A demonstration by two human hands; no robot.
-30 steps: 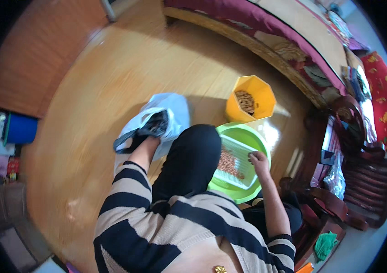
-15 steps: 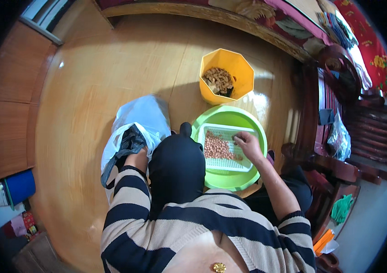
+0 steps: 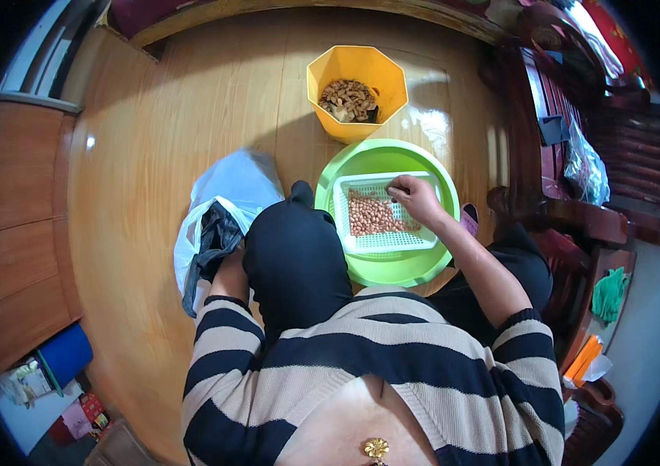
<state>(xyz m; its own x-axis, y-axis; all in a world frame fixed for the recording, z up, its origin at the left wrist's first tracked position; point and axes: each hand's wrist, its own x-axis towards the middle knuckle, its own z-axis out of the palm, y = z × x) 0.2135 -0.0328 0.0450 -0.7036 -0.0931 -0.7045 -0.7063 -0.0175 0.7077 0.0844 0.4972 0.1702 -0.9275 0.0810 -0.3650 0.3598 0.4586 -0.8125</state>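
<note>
In the head view, my right hand [image 3: 415, 196] is hovering over pinkish-brown peanut kernels [image 3: 371, 217] lying in a white rectangular plastic basket [image 3: 357, 244], within a round green plastic basin [image 3: 392, 273]; whether it is pinching anything, I cannot tell. My left hand is hiding inside a black-lined white plastic bag [image 3: 231, 180], its grip unseen.

2 arms [image 3: 487, 268] reach forward, the right hand [image 3: 417, 200] palm down with fingers [image 3: 399, 185] curled, the left hand hidden.

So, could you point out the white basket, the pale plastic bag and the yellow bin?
White basket [image 3: 386, 243]: head view, on its near wall.
Pale plastic bag [image 3: 238, 179]: head view, on its far side.
Yellow bin [image 3: 361, 64]: head view, on its far inner wall.
</note>
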